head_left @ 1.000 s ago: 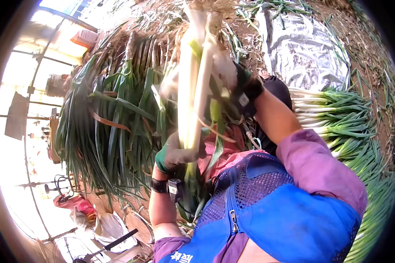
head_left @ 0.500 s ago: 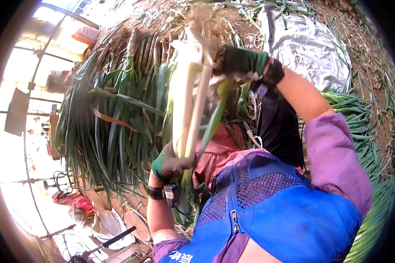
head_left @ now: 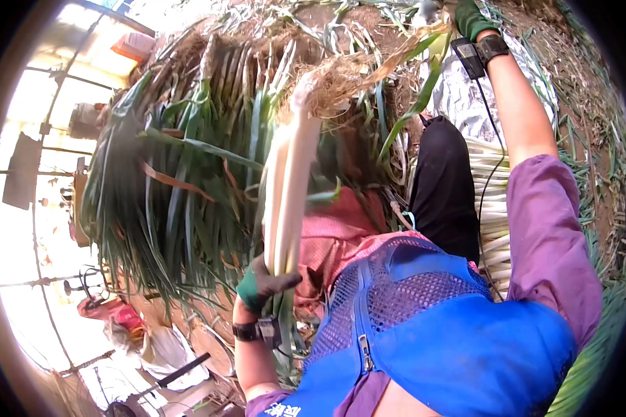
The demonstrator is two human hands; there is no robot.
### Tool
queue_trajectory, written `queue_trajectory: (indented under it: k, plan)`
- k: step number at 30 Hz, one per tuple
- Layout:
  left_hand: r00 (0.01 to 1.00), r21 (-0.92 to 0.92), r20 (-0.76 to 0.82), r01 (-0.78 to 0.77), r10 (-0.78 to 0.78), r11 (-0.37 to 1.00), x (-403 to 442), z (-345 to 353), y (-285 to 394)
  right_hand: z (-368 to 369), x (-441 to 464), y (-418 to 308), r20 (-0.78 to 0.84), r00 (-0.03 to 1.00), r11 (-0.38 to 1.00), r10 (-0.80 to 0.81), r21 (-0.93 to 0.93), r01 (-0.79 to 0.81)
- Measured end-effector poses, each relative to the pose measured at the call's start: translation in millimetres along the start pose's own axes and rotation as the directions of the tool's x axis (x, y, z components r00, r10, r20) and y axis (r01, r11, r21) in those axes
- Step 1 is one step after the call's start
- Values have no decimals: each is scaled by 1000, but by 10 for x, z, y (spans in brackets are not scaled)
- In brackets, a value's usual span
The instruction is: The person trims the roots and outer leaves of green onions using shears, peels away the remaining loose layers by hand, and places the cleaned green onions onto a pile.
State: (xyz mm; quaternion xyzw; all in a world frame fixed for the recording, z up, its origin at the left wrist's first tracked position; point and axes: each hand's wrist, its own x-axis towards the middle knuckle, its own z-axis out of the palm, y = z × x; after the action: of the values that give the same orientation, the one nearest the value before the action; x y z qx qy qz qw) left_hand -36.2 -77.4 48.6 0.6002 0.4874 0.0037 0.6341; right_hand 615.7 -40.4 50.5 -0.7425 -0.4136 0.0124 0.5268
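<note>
My left hand (head_left: 270,283), in a green and grey glove, is closed round several thick white green-onion stalks (head_left: 285,194). They stand nearly upright in front of me, with the shaggy roots (head_left: 327,87) at the top and green leaves hanging below my fist. At the upper right, my right hand (head_left: 468,19), gloved too and partly cut off by the frame edge, grips a loose peeled leaf (head_left: 424,90). This leaf dangles beneath the hand, and a dry, pale strip stretches from the hand towards the roots.
A large heap of unpeeled green onions (head_left: 181,181) lies to the left. Cleaned white stalks (head_left: 494,201) lie at the right, below a crumpled white sheet (head_left: 459,90). Leaf scraps cover the soil. A red bag (head_left: 122,316) and a dark bar (head_left: 184,370) are at lower left.
My right hand has swung up and away to the right, from beside the stalks, drawing leaf pieces off. My left hand still holds the stalks and has dropped slightly.
</note>
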Motion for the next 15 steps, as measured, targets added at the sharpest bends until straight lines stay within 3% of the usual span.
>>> queue_trajectory:
  k: [1, 2, 3, 6, 7, 8, 9, 10, 12, 14, 15]
  plan:
    - [1000, 25, -21, -15, 15, 1000, 104, 19, -23, 100, -50, -35, 55, 960, 956, -275, -87, 279]
    - [999, 56, -41, -32, 34, 998, 203, 48, -49, 191, -101, -25, 127, 844, 830, -521, -153, 536]
    - [996, 46, -57, -59, 62, 997, 286, 128, -18, 279, -158, -20, 212, 662, 632, -719, -197, 750]
    - [983, -22, -119, -146, 143, 989, 450, 328, 84, 839, -613, -124, 510, 609, 697, -608, -25, 716]
    - [985, -8, -90, -148, 147, 989, 496, 341, 77, 925, -919, -614, 565, 705, 887, -428, 414, 207]
    - [987, 7, -62, -149, 149, 989, 548, 344, 35, 933, -1347, -1072, 543, 785, 941, -297, 306, 145]
    - [988, 21, -34, -148, 148, 989, 565, 352, 8, 772, -1403, -1549, 758, 651, 974, 37, -174, 148]
    - [985, 23, -61, -160, 161, 987, 549, 377, 23, 1186, -1309, -1066, 785, 609, 919, -109, -153, 362]
    - [975, 23, -124, -184, 185, 983, 487, 424, 53, 1184, -1388, -1081, 673, 610, 800, -418, -45, 599]
    - [956, 99, -217, -180, 198, 979, 448, 399, 29, 1194, -1318, -983, 725, 582, 716, -367, -180, 675]
    - [957, 158, -252, -104, 142, 982, 418, 378, 31, 1195, -1311, -929, 749, 572, 664, -335, -243, 707]
